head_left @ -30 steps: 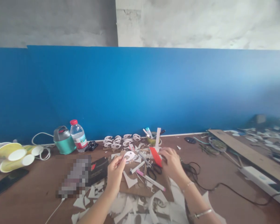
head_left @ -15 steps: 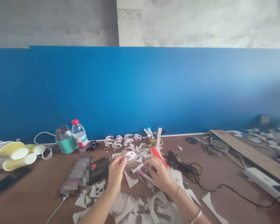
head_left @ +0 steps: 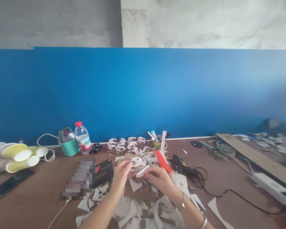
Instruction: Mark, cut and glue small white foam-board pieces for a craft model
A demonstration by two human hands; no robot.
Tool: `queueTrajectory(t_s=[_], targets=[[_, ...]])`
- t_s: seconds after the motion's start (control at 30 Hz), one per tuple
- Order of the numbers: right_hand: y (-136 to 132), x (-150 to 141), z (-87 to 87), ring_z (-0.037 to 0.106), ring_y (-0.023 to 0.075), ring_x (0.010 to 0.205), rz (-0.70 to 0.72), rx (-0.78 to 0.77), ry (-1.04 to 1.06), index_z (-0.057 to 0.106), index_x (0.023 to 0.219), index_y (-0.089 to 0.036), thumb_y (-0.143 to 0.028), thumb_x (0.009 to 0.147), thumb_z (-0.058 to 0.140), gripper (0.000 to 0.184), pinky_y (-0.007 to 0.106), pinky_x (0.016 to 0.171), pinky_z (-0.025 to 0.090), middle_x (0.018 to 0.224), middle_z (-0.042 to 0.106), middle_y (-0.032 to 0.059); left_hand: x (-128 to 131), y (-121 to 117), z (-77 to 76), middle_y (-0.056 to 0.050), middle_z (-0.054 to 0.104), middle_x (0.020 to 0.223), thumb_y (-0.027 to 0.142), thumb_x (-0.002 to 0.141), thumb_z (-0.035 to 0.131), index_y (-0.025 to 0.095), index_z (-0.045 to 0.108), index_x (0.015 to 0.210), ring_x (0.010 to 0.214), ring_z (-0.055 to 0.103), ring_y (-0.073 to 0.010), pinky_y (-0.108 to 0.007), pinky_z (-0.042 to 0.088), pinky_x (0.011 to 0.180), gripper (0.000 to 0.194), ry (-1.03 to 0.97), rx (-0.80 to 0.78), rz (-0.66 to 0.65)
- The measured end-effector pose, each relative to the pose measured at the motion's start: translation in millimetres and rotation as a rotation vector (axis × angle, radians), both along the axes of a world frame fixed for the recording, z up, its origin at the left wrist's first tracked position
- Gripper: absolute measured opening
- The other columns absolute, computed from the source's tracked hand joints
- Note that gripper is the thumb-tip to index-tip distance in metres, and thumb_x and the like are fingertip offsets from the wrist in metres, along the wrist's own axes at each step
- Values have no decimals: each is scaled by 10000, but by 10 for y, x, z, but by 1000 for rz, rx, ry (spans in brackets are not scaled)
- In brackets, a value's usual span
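Observation:
A small white paper bird cut-out [head_left: 136,161] with a dark eye dot is pinched between the thumb and fingers of my left hand [head_left: 121,175]. My right hand [head_left: 158,177] grips a white marker pen [head_left: 143,171], which lies level just below the bird. The pen's left end comes close to my left fingertips; whether they touch it I cannot tell. Behind the hands, several similar white birds [head_left: 120,148] stand in rows near the blue panel. White paper scraps [head_left: 131,210] cover the table under and in front of both wrists.
A glue gun [head_left: 183,167] with a black cord lies right of my right hand, beside a red strip [head_left: 162,161]. Farther back is a pen holder [head_left: 157,144]. To the left are a black box [head_left: 103,173], a water bottle [head_left: 83,138] and paper cups [head_left: 16,156].
My right hand has picked up the white marker from the scraps and brought it beside the bird. My left hand still holds the bird, now slightly farther right.

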State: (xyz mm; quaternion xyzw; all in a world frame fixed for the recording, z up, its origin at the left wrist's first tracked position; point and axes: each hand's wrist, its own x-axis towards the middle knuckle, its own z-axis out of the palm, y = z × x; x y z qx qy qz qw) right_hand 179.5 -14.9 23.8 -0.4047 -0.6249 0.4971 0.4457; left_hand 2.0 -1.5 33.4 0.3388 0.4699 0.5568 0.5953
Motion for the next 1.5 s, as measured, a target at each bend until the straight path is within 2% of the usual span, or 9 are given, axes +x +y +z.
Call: queueTrajectory(t_s=[0.1, 0.17, 0.27, 0.33, 0.7, 0.87, 1.07, 1.37, 1.5], targets=[[37, 17, -37, 611, 184, 762, -41, 54, -8, 713, 809, -182, -495, 786, 657, 319, 292, 680, 485, 799, 665, 45, 12, -6, 31, -84, 757, 767, 396, 611, 784, 144, 694, 850, 733, 720, -250, -305, 552, 641, 359, 7, -1, -12], [58, 21, -74, 590, 163, 722, -69, 55, 3, 714, 856, -187, -485, 795, 652, 311, 276, 651, 465, 773, 648, 29, 22, -12, 43, -78, 758, 761, 389, 623, 774, 148, 695, 847, 731, 720, -252, -300, 549, 631, 339, 9, 3, -23], [81, 8, -138, 553, 130, 615, -81, -15, 91, 642, 960, -198, -447, 775, 688, 313, 246, 563, 417, 680, 610, -18, 32, -20, 24, -67, 756, 756, 393, 643, 752, 155, 697, 866, 726, 717, -244, -281, 534, 606, 331, 24, 6, -49], [93, -7, -170, 546, 122, 580, -83, -55, 151, 587, 957, -201, -427, 747, 722, 337, 234, 534, 396, 641, 599, -38, 34, -23, -5, -66, 755, 778, 406, 652, 741, 157, 694, 874, 727, 715, -241, -278, 529, 602, 337, 36, 10, -70], [97, -42, -172, 609, 136, 605, -131, -96, 209, 555, 867, -194, -464, 664, 783, 408, 249, 590, 448, 641, 640, -32, 43, -35, -60, -37, 729, 783, 429, 662, 731, 167, 676, 872, 671, 685, -196, -292, 535, 639, 340, 73, -1, -108], [100, -40, -186, 622, 143, 616, -118, -121, 233, 553, 853, -193, -474, 659, 784, 412, 249, 590, 455, 642, 646, -27, 42, -33, -89, -45, 718, 815, 427, 636, 755, 165, 671, 893, 687, 684, -204, -310, 545, 650, 377, 66, -15, -98], [90, -36, -167, 623, 149, 609, -187, -110, 161, 557, 823, -194, -414, 659, 785, 356, 253, 584, 471, 630, 642, -30, 47, -34, -75, -58, 712, 831, 428, 638, 758, 161, 674, 863, 759, 685, -227, -308, 548, 654, 360, 69, -8, -104], [63, -34, -105, 551, 118, 550, -239, -77, 44, 558, 814, -186, -274, 690, 724, 225, 221, 510, 408, 623, 632, -30, 47, -61, -41, -66, 727, 855, 397, 640, 751, 155, 672, 889, 750, 674, -219, -317, 528, 691, 356, 67, 19, -154], [81, -17, -130, 569, 128, 575, -231, -80, 40, 557, 824, -184, -263, 700, 708, 211, 230, 538, 411, 629, 634, -27, 53, -87, -8, -84, 740, 946, 321, 612, 777, 159, 661, 978, 873, 671, -247, -326, 505, 777, 417, 66, 77, -191]])
